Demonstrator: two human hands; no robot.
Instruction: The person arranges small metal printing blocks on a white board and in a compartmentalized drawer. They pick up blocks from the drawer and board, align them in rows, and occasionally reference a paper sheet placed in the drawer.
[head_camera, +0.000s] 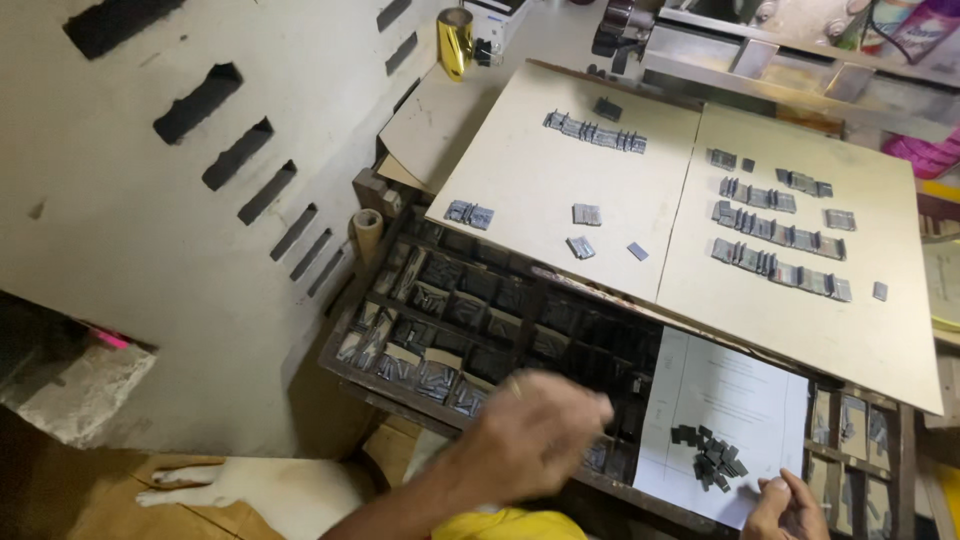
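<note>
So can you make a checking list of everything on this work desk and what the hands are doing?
Surface: two tilted beige boards resting over a dark wooden compartment tray.
Job's things: rows of small grey metal blocks on the boards; a loose pile of blocks on a white paper sheet.
Clutter: a gold foil roll at the top.
Grips: left hand blurred above the tray; right hand beside the pile.
Cables: nothing seen.
Surroundings: slotted wall panel; a white animal's paw below.
</note>
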